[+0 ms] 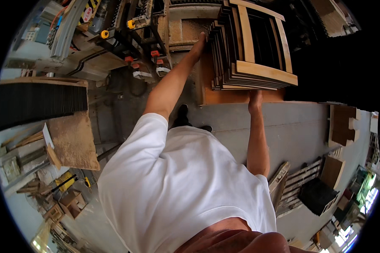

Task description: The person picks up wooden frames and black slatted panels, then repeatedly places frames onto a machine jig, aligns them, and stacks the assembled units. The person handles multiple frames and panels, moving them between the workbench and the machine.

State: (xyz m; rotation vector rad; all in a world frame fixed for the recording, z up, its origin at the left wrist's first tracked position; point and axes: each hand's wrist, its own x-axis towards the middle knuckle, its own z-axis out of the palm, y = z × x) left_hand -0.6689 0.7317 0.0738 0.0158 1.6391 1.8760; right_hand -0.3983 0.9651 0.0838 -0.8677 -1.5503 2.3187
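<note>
A stack of wooden frames with pale front faces and dark sides stands on an orange-brown tabletop ahead of me. Its layers are slightly uneven at the left side. My left hand is against that left side, thumb uppermost, with most of its fingers hidden by the frames. At the near side, my right hand reaches up to the lower edge of the stack. The frames cover its fingertips, so how tightly either hand grips does not show.
Machinery with yellow knobs and red parts stands at the far left. Dark strips lie on a board beside me on the left. A big black mass adjoins the stack's right. Wooden slatted pieces are on the floor at right.
</note>
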